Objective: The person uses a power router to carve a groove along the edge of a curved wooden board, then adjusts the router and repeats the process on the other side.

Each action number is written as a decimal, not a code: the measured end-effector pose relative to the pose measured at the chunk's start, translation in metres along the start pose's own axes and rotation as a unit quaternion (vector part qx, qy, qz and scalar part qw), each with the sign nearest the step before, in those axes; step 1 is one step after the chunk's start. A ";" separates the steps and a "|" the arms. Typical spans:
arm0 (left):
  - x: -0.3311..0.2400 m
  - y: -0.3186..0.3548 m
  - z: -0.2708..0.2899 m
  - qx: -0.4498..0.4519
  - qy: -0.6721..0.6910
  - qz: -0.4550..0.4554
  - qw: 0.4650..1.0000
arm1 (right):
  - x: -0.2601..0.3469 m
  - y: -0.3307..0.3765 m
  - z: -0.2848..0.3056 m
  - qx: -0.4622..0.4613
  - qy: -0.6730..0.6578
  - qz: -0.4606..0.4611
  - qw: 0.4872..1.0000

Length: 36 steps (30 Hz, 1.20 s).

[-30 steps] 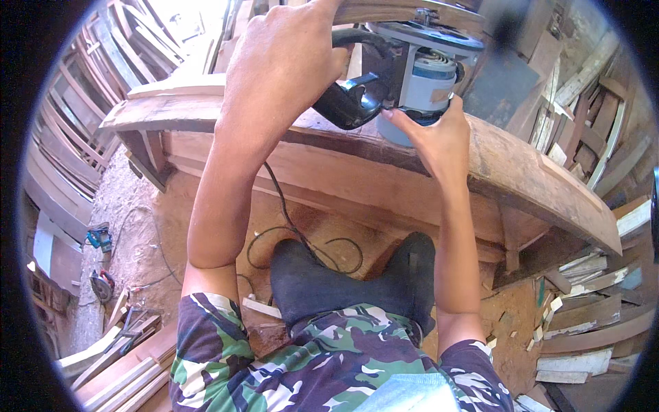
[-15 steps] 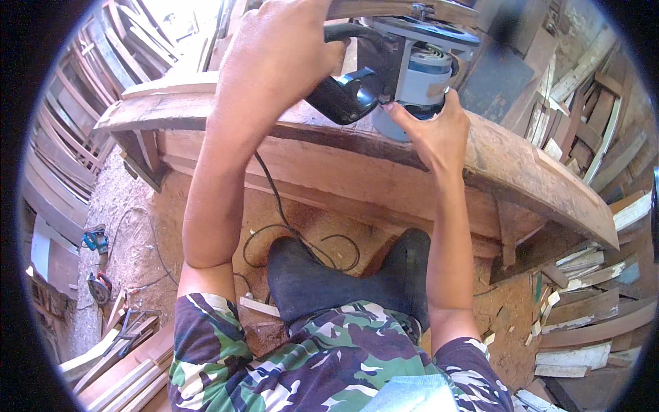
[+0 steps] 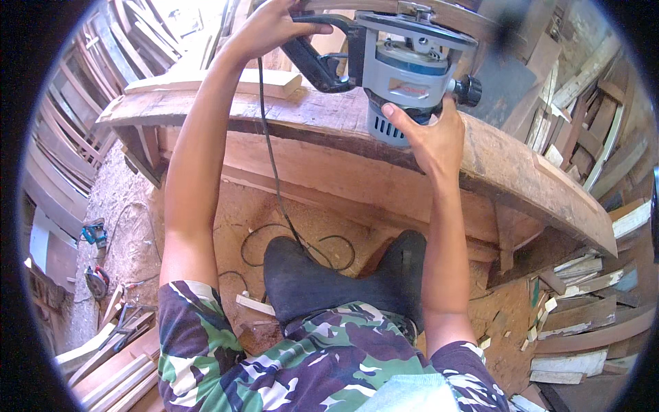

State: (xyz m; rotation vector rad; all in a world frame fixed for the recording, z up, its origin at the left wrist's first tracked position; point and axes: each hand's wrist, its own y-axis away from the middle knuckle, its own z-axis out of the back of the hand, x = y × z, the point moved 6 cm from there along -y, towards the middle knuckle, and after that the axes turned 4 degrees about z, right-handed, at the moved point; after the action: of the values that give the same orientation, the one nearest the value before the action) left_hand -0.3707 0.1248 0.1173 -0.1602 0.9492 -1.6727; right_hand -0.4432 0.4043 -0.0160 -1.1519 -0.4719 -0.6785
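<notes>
Sawdust covers the workshop floor [image 3: 123,226], and stacks of curved wooden parts [image 3: 68,123] crowd the view from 9 to 11 o'clock, with more offcuts [image 3: 583,288] piled around 3 to 4 o'clock. Across the upper middle of the head view runs a heavy, bowed wooden worktop [image 3: 522,172], its thick front edge rough and worn. A pale timber block [image 3: 226,81] lies on it at about 11 o'clock.

At 12 o'clock, on the worktop, sits a grey electric power tool [image 3: 412,75] with a black handle [image 3: 322,65] and a black knob on its right side. The person's left hand [image 3: 271,27] is clenched around the black handle at the tool's left, fingers wrapped over the top. The right hand [image 3: 429,134] is half open, its palm below the tool and its fingers spread up against the ribbed lower part of the grey body, touching it rather than closing around it.

A black cord [image 3: 274,185] drops from the handle along the left forearm and coils on the floor near the centre. The person's dark trouser legs [image 3: 329,285] stand below the worktop, and a camouflage shirt [image 3: 302,364] fills 6 o'clock. Small hand tools [image 3: 95,233] lie on the floor at 8 o'clock.
</notes>
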 end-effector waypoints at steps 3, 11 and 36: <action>-0.005 -0.003 -0.004 0.007 -0.024 -0.007 1.000 | -0.008 -0.002 0.001 0.004 0.020 -0.003 1.000; -0.003 -0.001 -0.002 0.004 -0.034 -0.004 0.999 | -0.014 -0.006 0.000 0.026 -0.025 -0.013 0.999; 0.016 -0.001 -0.012 -0.014 -0.032 -0.035 0.999 | -0.025 -0.068 0.067 0.058 -0.016 0.300 0.952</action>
State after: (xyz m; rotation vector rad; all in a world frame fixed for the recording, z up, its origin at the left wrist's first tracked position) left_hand -0.3841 0.1165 0.1044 -0.2686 0.9284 -1.7085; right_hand -0.5086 0.4562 0.0361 -1.1171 -0.1638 -0.1012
